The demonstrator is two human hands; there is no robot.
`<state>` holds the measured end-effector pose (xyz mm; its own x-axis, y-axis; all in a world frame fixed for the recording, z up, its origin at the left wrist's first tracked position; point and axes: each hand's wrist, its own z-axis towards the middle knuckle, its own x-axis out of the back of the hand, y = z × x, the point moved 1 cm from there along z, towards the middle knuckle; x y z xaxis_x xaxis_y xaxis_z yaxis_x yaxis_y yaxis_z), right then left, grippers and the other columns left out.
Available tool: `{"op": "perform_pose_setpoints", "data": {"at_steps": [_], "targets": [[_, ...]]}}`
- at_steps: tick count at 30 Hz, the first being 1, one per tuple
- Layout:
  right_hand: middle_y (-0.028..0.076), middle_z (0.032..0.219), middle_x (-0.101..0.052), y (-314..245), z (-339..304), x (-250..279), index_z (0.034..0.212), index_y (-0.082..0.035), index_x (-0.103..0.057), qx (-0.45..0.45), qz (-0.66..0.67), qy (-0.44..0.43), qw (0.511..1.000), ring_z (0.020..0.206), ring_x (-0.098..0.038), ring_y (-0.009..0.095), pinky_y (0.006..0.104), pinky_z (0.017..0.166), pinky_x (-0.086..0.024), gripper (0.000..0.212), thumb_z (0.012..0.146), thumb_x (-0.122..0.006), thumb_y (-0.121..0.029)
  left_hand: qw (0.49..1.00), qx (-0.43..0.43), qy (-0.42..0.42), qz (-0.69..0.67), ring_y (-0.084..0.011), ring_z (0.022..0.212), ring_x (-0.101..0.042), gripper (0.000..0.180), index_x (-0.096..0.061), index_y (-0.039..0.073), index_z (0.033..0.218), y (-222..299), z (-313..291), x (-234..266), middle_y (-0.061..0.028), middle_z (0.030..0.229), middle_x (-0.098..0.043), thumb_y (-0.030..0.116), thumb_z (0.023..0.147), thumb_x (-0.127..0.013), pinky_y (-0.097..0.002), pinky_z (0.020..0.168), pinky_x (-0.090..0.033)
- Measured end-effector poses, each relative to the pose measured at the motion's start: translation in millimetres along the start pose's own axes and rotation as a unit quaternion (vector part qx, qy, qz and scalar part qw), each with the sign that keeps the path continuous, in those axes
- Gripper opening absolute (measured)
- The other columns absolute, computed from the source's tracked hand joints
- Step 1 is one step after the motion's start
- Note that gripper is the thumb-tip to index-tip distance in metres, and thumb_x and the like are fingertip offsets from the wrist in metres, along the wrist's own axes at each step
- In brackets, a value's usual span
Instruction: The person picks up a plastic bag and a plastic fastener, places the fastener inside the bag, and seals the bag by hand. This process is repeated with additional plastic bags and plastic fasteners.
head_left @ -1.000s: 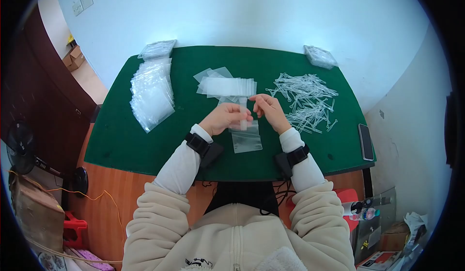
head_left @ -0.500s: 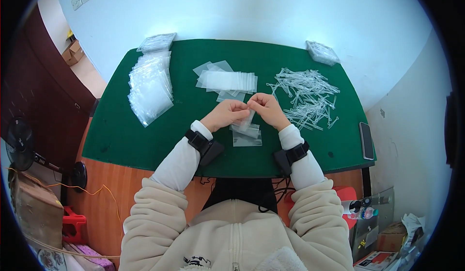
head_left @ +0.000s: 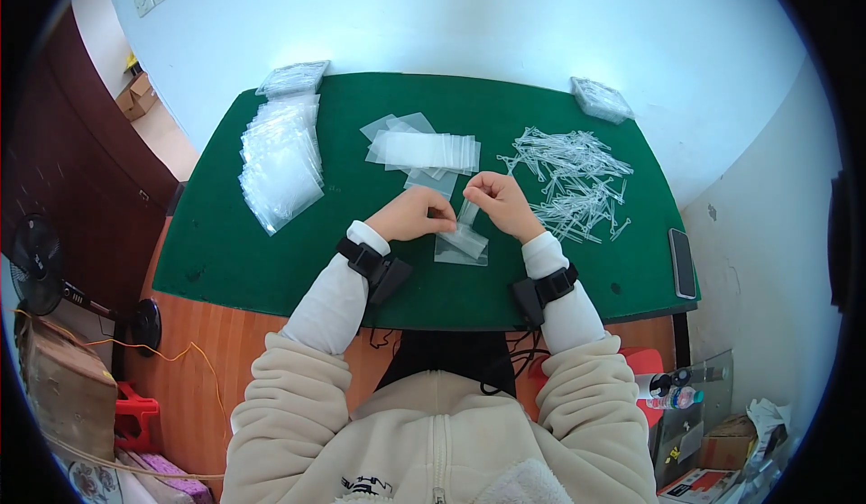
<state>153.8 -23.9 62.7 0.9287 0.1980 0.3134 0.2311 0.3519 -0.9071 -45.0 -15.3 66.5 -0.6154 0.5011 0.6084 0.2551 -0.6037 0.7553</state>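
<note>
Bags (head_left: 280, 175) fanned along the surface's left edge. Left hand (head_left: 415, 215) is at a clear strip (head_left: 468, 214), can't tell if it's gripping. Strip's midway along, toward the front edge; right hand (head_left: 504, 205) is pinching its top. Sticks (head_left: 577, 199) piled toward the right edge.

Dark lettering (head_left: 368, 486) stood on the chest of the beige jacket (head_left: 397, 436), its letters distorted. A printed label (head_left: 662, 402) showed on the clear bottle (head_left: 677, 399), and print marked the red-and-white package (head_left: 699, 486), both too small to read.
</note>
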Motion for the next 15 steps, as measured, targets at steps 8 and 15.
{"op": "perform_pose_setpoints", "data": {"at_steps": [8, 15], "targets": [[-0.003, 0.058, -0.048, -28, -7, 4, 0.080, -0.001, -0.060, 0.074, -0.037, 0.073, 0.994, 0.053, -0.040, 0.004, 0.0205, 0.050, -0.034, 0.013, 0.082, -0.063, -0.013, 0.983, 0.024, 0.162, -0.081, -0.0126, 0.069, -0.058, 0.010, -0.066, 0.000, 0.085, 16, 3, 1, -0.0059, 0.078, -0.063, 0.008, 0.080, -0.066, -0.0235, 0.063, -0.046], [0.000, 0.069, -0.051, -45, -10, 4, 0.089, -0.001, -0.063, 0.176, -0.104, 0.075, 0.976, 0.061, -0.042, 0.007, 0.0220, 0.056, -0.035, 0.023, 0.091, -0.051, -0.021, 0.963, -0.050, 0.258, -0.052, -0.0118, 0.070, -0.058, 0.008, -0.067, 0.000, 0.084, 31, 6, 0, -0.0062, 0.079, -0.063, 0.007, 0.080, -0.066, -0.0225, 0.062, -0.045]]}}
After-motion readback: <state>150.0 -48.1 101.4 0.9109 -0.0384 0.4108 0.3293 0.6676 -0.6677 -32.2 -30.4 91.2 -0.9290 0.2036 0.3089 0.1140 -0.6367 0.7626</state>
